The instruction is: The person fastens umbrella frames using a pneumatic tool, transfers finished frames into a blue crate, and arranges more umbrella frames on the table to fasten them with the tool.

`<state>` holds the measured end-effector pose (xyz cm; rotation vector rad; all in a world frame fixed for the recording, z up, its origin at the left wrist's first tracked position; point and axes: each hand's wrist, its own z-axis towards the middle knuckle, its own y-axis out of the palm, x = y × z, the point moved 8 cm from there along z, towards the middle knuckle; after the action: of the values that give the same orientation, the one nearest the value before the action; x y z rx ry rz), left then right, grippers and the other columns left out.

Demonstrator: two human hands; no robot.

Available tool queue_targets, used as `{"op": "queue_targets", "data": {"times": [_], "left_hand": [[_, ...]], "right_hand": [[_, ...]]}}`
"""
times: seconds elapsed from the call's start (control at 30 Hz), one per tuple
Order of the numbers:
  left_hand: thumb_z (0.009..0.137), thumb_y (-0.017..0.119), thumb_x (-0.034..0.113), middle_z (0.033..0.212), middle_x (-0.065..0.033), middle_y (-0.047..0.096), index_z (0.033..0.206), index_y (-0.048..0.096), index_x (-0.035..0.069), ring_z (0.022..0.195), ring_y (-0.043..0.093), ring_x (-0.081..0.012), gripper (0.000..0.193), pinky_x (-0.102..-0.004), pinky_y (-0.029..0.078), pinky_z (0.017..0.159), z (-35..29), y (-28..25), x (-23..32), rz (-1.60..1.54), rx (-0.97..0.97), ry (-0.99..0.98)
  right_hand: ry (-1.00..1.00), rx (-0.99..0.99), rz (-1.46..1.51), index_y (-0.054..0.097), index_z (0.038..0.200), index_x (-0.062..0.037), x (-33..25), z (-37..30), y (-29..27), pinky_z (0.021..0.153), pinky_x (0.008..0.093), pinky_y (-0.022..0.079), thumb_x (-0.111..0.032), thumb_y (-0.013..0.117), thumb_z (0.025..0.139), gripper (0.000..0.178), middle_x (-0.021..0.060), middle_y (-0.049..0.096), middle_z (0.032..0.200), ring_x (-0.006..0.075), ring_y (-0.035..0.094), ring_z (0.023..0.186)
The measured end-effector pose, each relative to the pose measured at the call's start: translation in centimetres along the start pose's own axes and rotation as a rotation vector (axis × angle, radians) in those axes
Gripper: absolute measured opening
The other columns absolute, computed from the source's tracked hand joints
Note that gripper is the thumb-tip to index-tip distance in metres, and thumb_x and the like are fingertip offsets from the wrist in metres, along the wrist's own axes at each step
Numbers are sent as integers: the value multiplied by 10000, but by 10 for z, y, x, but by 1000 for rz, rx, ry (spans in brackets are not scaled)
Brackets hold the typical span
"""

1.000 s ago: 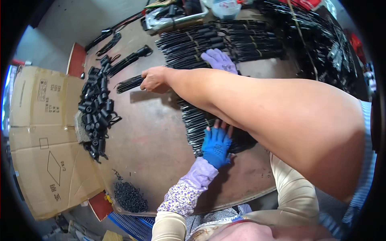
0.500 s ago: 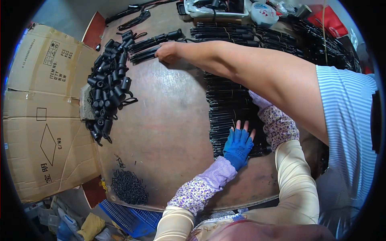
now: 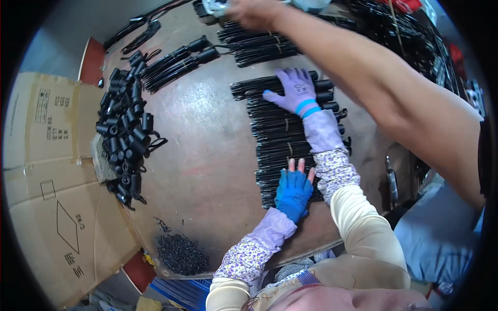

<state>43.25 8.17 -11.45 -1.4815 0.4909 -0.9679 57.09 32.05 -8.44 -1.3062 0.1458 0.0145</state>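
Observation:
A row of folded black umbrella frames (image 3: 275,140), thin ribs side by side, lies at the middle right of the table. My left hand (image 3: 294,193), in a blue glove with bare fingertips, rests flat on the near end of this row, fingers apart. Farther up, my right hand (image 3: 296,93) in a lilac glove lies over the row's far end, its thumb and fingers spread. Black handles stick out beyond the right hand. Neither hand grips anything that I can see. A co-worker's bare arm (image 3: 363,72) reaches over from the right, its hand (image 3: 254,13) blurred at the top.
Black handles with straps (image 3: 124,129) are heaped at the left, beside a cardboard box (image 3: 46,197). Small dark pins (image 3: 181,254) form a pile near the front edge. Separate umbrella frames (image 3: 176,65) lie far left; more bundles (image 3: 264,52) lie at the back.
The co-worker's hand has left the frames at far left and moved back and to the right. My right hand, hidden under that arm before, now shows. The view has shifted somewhat.

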Motion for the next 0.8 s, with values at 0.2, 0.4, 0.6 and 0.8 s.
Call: {"op": "queue_targets", "data": {"times": [0.2, 0.4, 0.6, 0.8], "left_hand": [[828, 605, 226, 1544, -272, 255, 1464, 383, 119, 1398, 287, -495, 682, -554, 346, 1076, -27, -5, -14, 19, -19, 31], [817, 613, 254, 1548, -289, 229, 1476, 369, 118, 1399, 271, -511, 715, -551, 342, 1077, -79, -18, -60, 80, -61, -71], [733, 680, 372, 1548, -297, 220, 1474, 377, 100, 1409, 236, -522, 845, -552, 299, 1102, -79, -31, -104, 266, 28, -95], [720, 686, 398, 1551, -295, 212, 1483, 361, 107, 1411, 234, -519, 878, -555, 283, 1112, -57, -46, -158, 194, 24, -135]], "right_hand": [[100, -62, -58, 517, 1283, -80, -23, -13, -2, 1068, 457, 271, -704, 558, 774, 806, 123, 541, 1181, 306, 487, 1111], [44, -156, 5, 519, 1289, -79, -113, -2, 17, 1080, 456, 253, -718, 535, 777, 819, 130, 539, 1182, 303, 483, 1115], [-45, -77, 53, 522, 1301, -82, -168, 42, 28, 1101, 453, 228, -711, 529, 782, 815, 141, 543, 1182, 305, 478, 1120], [-46, -86, 47, 519, 1311, -73, -195, 95, 43, 1107, 471, 221, -699, 521, 789, 816, 152, 542, 1207, 323, 468, 1137]]}}
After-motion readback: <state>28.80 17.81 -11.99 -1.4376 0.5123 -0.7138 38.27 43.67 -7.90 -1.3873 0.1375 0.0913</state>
